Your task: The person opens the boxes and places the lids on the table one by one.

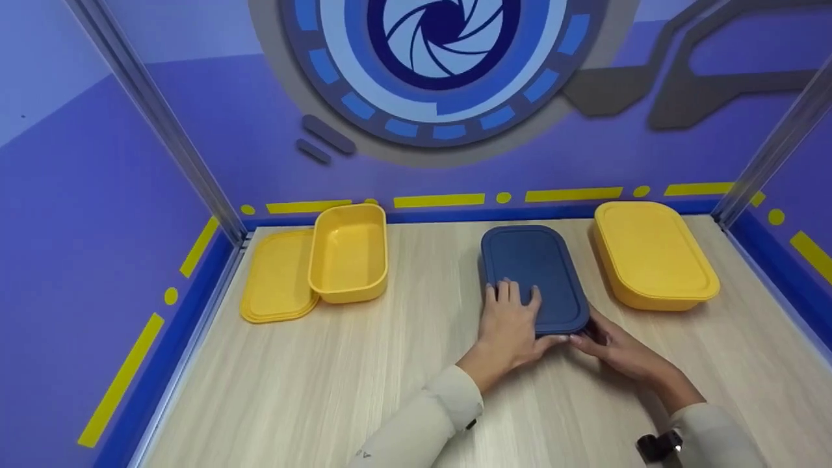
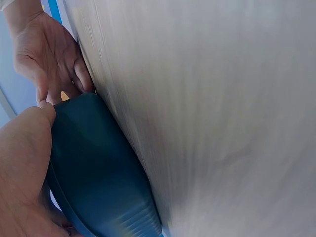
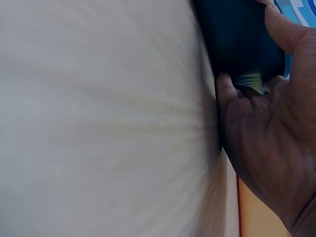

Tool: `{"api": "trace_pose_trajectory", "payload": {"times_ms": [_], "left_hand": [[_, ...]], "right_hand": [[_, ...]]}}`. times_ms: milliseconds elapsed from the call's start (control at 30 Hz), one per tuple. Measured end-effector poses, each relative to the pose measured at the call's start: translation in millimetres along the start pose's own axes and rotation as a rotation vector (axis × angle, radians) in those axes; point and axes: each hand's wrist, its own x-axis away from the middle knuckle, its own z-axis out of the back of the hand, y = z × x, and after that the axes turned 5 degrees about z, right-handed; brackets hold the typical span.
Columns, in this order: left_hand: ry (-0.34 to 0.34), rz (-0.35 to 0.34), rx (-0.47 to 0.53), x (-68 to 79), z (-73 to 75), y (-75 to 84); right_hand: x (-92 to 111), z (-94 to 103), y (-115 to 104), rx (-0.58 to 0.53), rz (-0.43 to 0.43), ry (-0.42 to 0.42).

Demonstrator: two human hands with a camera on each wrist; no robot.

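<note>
A dark blue food container (image 1: 533, 260) with its lid on rests on the table in the head view. The left hand (image 1: 510, 328) lies over its near left part, bent fingertips on the lid and thumb along the near rim. At the near right corner the right hand (image 1: 617, 348) grips the container, thumb at the front and fingers around the side. Both thumbs come close together at the rim. In the left wrist view the container's side wall (image 2: 98, 163) shows beneath the left thumb. The right wrist view has the right fingers low against the wall (image 3: 242, 44).
A yellow lidded container (image 1: 656, 253) stands right of the blue one. At the left, an uncovered yellow container (image 1: 349, 253) partly overlaps a yellow lid (image 1: 276, 279). Patterned panels (image 1: 448, 175) bound the wooden table (image 1: 312, 383) at the back and both sides.
</note>
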Motion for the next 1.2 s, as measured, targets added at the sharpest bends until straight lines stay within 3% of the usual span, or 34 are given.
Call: {"api": "trace_pose_trajectory", "payload": {"times_ms": [267, 633, 1200], "left_hand": [[-0.003, 0.002, -0.009, -0.1, 0.1, 1.4], [0.036, -0.004, -0.013, 0.0, -3.5, 1.5], [-0.005, 0.022, 0.035, 1.9, -2.5, 6.3]], "right_hand": [[-2.6, -5.0, -7.1, 0.014, -0.053, 0.018], [-2.9, -9.2, -16.2, 0.152, -0.077, 0.068], [-3.1, -12.4, -19.3, 0.219, -0.083, 0.102]]}}
